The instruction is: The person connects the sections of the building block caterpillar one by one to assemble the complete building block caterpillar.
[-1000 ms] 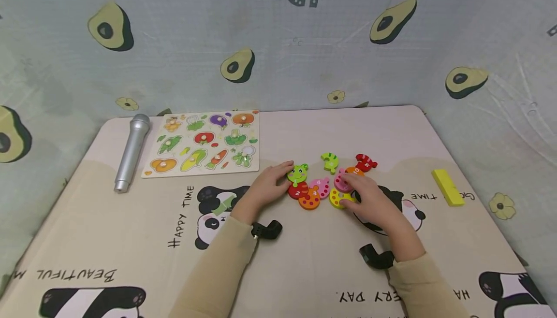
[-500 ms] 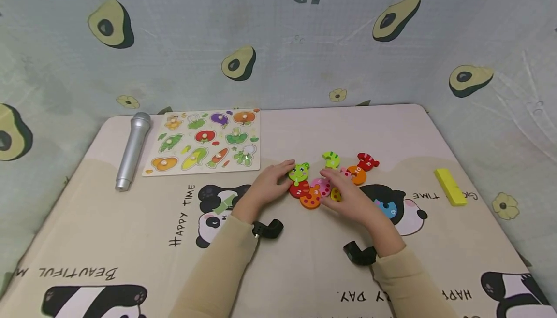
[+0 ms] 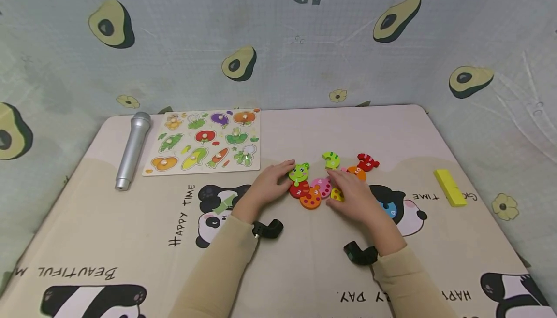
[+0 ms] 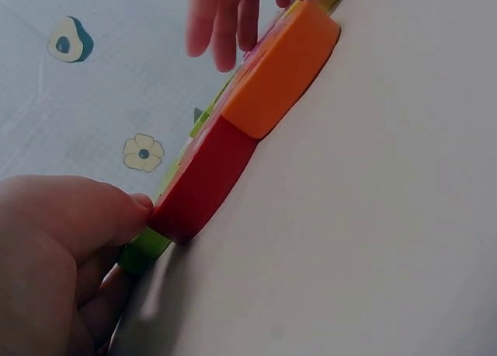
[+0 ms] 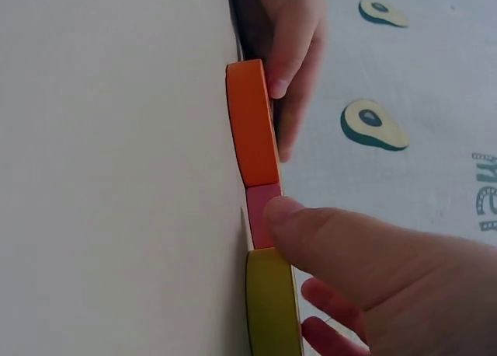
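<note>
Numbered wooden caterpillar puzzle pieces lie in a curved chain. At its left end is the smiling green caterpillar head [image 3: 298,174], then the red piece [image 3: 300,190], the orange piece [image 3: 311,198], the pink piece [image 3: 322,187] and the yellow piece [image 3: 337,194]. My left hand [image 3: 271,183] holds the left side of the head, thumb by its join with the red piece. My right hand [image 3: 354,197] lies over the yellow piece, partly hiding it. In the right wrist view its thumb [image 5: 287,210] is at the pink piece's edge, other fingers loose.
Behind the right hand lie a striped green piece [image 3: 331,160], another orange piece [image 3: 358,172] and a red tail piece [image 3: 367,162]. A blue piece [image 3: 389,209] shows beside that hand. Farther off are a yellow block [image 3: 450,188], a vegetable peg puzzle [image 3: 204,143] and a silver microphone [image 3: 133,151].
My right hand has moved left along the chain from the yellow and far pink pieces to the near pink piece, then slightly back right. The blue piece has come into view. My left hand stays put.
</note>
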{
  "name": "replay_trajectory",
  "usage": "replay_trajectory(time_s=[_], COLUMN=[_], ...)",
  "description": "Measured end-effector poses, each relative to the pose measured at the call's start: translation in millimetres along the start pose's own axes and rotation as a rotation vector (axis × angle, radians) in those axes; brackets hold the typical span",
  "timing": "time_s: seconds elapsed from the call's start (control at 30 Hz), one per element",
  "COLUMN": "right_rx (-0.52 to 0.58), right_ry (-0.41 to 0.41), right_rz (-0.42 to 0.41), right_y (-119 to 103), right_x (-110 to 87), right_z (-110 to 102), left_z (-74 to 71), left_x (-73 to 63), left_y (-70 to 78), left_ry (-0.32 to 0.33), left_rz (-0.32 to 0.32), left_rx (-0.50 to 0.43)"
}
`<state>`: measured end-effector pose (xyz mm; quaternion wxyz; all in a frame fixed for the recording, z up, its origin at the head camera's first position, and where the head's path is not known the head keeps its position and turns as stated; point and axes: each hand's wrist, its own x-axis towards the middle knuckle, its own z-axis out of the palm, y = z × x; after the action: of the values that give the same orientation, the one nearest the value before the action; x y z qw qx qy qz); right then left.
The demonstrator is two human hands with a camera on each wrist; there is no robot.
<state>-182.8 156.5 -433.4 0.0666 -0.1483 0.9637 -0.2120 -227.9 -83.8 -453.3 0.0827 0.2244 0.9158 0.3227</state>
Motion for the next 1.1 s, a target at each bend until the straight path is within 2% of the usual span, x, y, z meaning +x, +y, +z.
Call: replay_trajectory(time_s=[0.17, 0.3, 0.5, 0.7, 0.87, 0.97, 1.1], right_rx=[-0.018, -0.008, -0.037, -0.039, -0.001, 0.032, 0.146], right_ry=[0.0, 0.002, -0.01, -0.118, -0.197, -0.173, -0.092], right_rz=[0.03, 0.022, 0.036, 0.083, 0.097, 0.097, 0.086], right_y=[3.0, 4.0, 6.7, 12.4, 19.0, 18.3, 6.3], right_x=[1.4, 6.5, 33.4, 62.1, 70.7, 69.2, 59.4], right_z=[0.0, -7.8, -28.2, -31.8, -29.4, -30.1, -30.7], left_z=[0.2, 0.6, 0.8, 2.1, 3.5, 2.8, 1.0], left_x=[0.1, 0.3, -0.1, -0.4, 0.2, 1.0, 1.8], left_y=[0.6, 0.7, 0.1, -0.6, -0.2, -0.3, -2.5], left_ry=[-0.001, -0.005, 0.001, 0.007, -0.012, -0.01, 0.004], left_rz=[-0.006, -0.004, -0.008, -0.007, -0.007, -0.006, 0.009], left_rx=[0.0, 0.005, 0.001, 0.001, 0.006, 0.004, 0.012])
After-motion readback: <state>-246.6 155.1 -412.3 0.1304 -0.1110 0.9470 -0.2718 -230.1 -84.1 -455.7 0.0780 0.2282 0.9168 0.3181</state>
